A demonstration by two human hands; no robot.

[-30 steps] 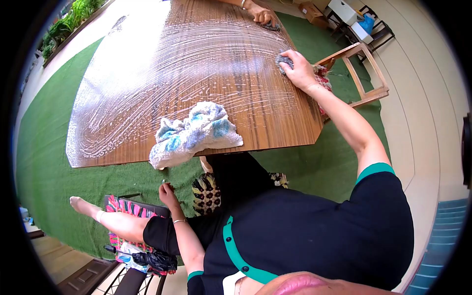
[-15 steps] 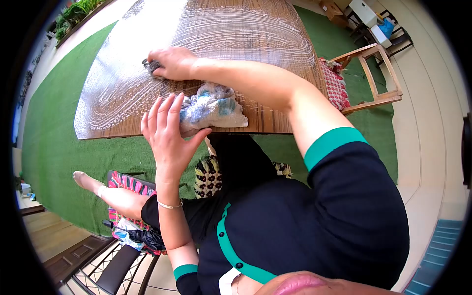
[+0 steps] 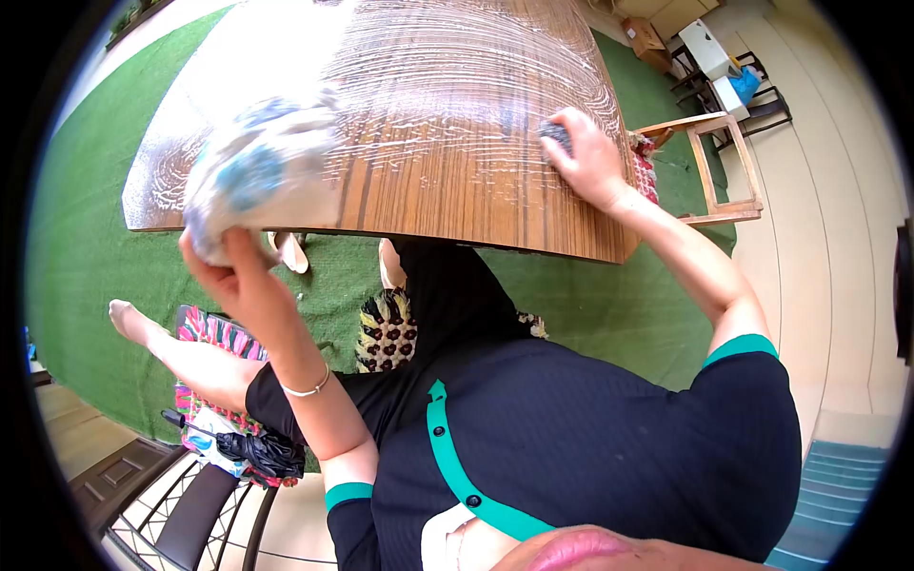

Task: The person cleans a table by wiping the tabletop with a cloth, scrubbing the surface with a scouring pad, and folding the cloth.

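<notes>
A wooden table (image 3: 447, 195) with brown grain fills the upper middle of the view, and whitish suds streak its top. My left hand (image 3: 249, 287), beyond the table's near left edge, grips one end of a white and blue cloth (image 3: 259, 169). The cloth is smeared by motion and seems raised over the table's left part. Near the right edge of the tabletop, my right hand (image 3: 594, 164) is closed around a dark grey scouring pad (image 3: 555, 136), which rests on the surface. Part of the pad is hidden under the fingers.
A wooden-framed chair (image 3: 731, 181) stands right of the table. Below the near edge are a patterned cushion (image 3: 388, 333) and a pale shoe (image 3: 288, 253) on the green carpet (image 3: 105, 209). A black umbrella (image 3: 262, 453) lies on the seat at lower left.
My left hand has taken hold of the cloth and moved it left and up from the near edge. My right hand has swept right across the tabletop with the scouring pad.
</notes>
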